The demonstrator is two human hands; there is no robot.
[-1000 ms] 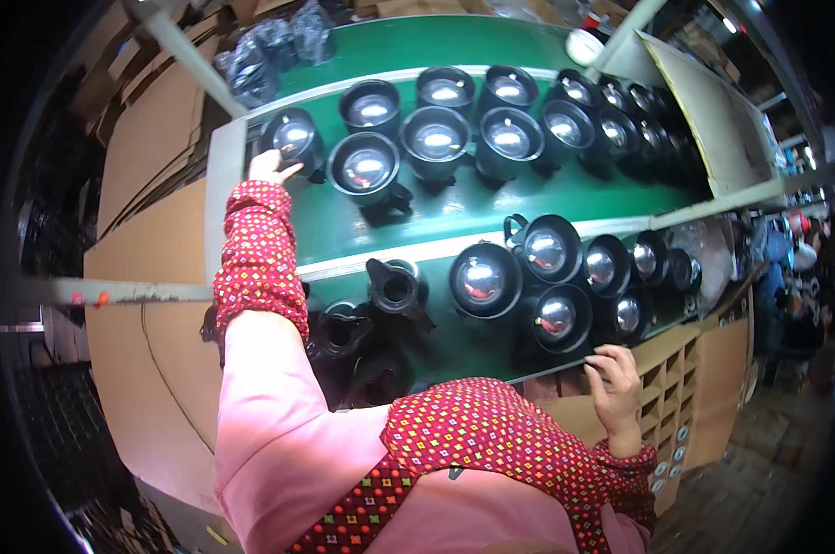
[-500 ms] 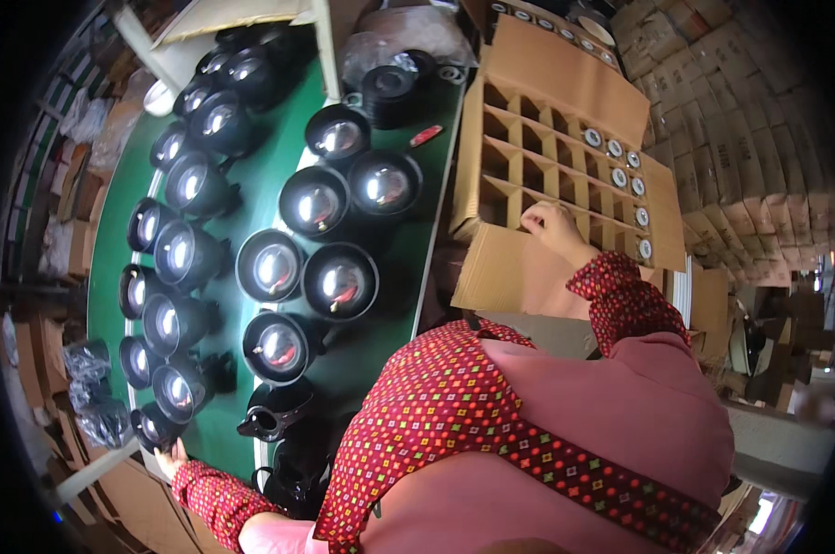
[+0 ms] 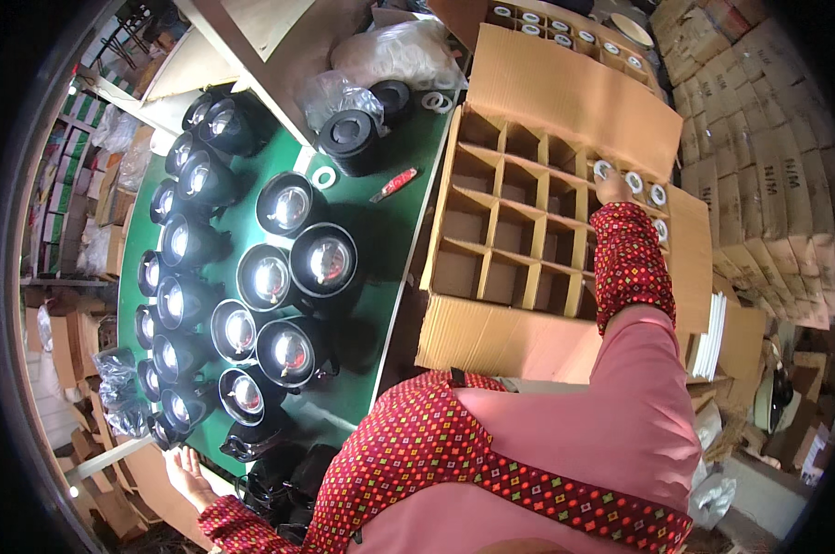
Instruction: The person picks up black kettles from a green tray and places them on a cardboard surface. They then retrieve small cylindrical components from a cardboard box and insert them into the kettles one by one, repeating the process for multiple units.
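Note:
My right hand (image 3: 611,188) reaches into an open cardboard box (image 3: 504,323) with dividers, its fingers closed at a white ring (image 3: 602,170) on top of one compartment. More white rings (image 3: 634,182) show beside it; what lies beneath them is hidden. My left hand (image 3: 187,477) is at the near left edge of the green table (image 3: 357,314), fingers apart and holding nothing. Close to it stands a small black lamp head (image 3: 163,431). Several black cup-shaped lamp heads (image 3: 324,259) with shiny round insides stand in rows on the table.
Near the table's far end lie a red utility knife (image 3: 394,186), stacked black rings (image 3: 350,141), loose white rings (image 3: 323,177) and a clear plastic bag (image 3: 401,57). Another filled box (image 3: 574,18) stands behind the divided one. Stacked cartons (image 3: 750,175) rise at the right.
My right hand has moved from the box's near flap to a white ring farther in. My left hand has come away from the small lamp head and opened. The view has shifted.

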